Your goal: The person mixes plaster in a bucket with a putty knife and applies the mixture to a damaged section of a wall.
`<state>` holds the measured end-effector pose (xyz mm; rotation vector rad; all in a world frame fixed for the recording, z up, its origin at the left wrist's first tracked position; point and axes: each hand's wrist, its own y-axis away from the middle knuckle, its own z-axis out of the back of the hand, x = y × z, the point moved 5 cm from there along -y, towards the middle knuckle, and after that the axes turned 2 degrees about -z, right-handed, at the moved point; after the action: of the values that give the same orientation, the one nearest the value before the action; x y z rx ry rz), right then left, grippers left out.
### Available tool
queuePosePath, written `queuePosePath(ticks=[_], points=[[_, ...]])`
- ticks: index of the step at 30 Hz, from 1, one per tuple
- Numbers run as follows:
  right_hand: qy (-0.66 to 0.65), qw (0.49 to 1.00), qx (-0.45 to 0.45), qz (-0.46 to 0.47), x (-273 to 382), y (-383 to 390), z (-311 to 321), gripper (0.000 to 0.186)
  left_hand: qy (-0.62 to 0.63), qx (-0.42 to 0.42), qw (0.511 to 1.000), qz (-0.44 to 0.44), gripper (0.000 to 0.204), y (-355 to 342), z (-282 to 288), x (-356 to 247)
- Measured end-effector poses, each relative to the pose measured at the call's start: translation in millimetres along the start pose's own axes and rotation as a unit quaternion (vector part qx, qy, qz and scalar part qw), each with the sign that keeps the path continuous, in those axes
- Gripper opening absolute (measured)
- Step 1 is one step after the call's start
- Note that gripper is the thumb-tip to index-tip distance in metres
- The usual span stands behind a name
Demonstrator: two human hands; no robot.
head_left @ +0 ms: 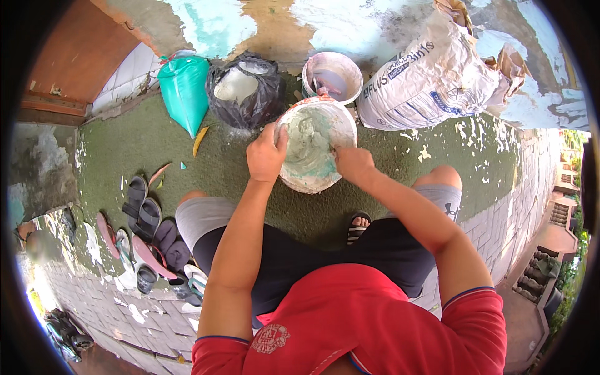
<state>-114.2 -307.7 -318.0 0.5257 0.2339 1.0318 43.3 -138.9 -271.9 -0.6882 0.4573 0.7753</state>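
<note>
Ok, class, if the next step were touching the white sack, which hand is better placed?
Probably the right hand: it is at the front bucket's right side, nearer the sack; the left hand grips the left rim.

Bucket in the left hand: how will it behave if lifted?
The bucket is probably fairly heavy, given the thick paste inside. It should stay stiff, since its rim keeps a round shape where the left hand grips it. Smears on the rim may make it slightly slippery.

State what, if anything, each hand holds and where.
Left hand: white bucket, by its left rim. Right hand: closed at the right rim; its hold cannot be told.
</note>
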Motion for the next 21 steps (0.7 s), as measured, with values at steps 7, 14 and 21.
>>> queuePosePath(ticks=[7,14,21], points=[[-0.218,0.976,0.011,-0.016,27.9,9.9,-9.9,0.030,0.010,-0.030,0.999,0.000,0.024,2.2,4.6,3.0],[0.001,0.993,-0.108,0.038,22.5,-25.7,31.0,0.027,0.018,-0.007,1.000,0.015,0.024,2.7,3.3,9.7],[0.055,0.989,-0.011,0.136,62.8,20.4,-6.6,0.035,0.047,0.016,0.998,0.030,0.025,-1.1,-0.4,7.2]])
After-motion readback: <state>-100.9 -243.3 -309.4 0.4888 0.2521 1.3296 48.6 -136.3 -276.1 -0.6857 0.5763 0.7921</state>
